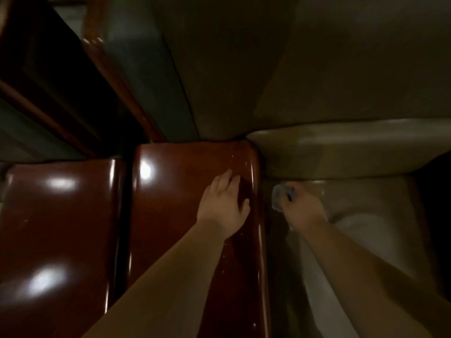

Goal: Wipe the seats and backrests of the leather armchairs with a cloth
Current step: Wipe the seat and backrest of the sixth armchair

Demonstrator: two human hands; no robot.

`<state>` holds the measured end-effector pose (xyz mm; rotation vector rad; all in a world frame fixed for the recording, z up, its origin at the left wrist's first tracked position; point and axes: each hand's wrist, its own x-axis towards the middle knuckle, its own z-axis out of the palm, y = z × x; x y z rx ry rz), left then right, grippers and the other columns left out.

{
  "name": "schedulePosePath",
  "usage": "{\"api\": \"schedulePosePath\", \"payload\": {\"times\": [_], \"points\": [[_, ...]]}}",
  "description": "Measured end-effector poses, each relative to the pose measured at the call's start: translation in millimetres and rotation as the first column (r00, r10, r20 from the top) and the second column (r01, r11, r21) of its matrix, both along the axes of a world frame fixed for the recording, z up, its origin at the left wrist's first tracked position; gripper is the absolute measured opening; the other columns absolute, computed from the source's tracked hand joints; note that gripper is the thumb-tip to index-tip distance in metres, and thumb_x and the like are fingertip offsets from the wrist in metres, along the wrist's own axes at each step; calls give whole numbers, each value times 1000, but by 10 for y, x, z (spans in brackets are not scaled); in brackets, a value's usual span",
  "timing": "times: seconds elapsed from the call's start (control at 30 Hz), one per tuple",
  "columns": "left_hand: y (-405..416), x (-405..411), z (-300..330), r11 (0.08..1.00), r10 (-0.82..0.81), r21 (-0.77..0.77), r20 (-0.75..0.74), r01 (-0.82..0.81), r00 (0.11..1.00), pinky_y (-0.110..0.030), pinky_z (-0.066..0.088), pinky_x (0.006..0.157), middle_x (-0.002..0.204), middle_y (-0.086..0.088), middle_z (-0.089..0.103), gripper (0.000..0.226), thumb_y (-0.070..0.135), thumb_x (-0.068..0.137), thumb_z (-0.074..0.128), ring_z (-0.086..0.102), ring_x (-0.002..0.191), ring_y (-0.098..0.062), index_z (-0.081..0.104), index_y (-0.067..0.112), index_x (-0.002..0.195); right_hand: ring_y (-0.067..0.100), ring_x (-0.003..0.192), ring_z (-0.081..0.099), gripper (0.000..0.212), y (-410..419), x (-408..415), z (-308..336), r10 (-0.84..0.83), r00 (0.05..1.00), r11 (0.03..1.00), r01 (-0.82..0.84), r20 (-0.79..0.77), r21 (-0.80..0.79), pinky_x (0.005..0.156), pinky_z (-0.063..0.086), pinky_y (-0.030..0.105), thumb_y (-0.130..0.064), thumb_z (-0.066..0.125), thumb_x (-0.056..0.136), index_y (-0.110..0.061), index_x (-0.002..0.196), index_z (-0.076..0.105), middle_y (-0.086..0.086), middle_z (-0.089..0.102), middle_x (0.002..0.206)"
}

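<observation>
Seat-wiping stage: the right hand (302,208) clutched a bunched cloth (280,197) against the seat's (366,215) far left corner. The left hand (223,202) lay flat, fingers spread, on the wooden armrest (185,191). The next stroke probably had to sweep rightward.

left hand (223,203) is lying flat, palm down, fingers straight and together, forearm reaching in from lower left. right hand (301,207) is sitting just beside it, fingers curling round a wad, knuckles up, forearm coming in from lower right.
</observation>
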<state>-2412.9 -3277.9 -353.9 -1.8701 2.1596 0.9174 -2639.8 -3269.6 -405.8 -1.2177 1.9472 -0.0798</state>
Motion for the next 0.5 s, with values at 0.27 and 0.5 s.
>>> {"api": "schedulePosePath", "payload": {"times": [0.27,0.5], "points": [[100,98,-928,960,-21,-277,65,38,998,-48,13,131,177,-4,8,82,57,100,43,4,162,-25,18,20,168,37,127,53,51,134,-88,-992,-11,999,991,5,-45,-132,98,40,32,-37,48,107,-19,154,39,15,48,148],[88,103,-1009,935,-35,-349,54,52,998,-53,16,130,175,-8,16,83,53,95,50,13,162,-30,29,15,165,38,148,-39,72,220,18,-1438,520,750,848,-508,-409,148,126,-14,54,-37,22,104,-12,161,-14,12,-49,157]]}}
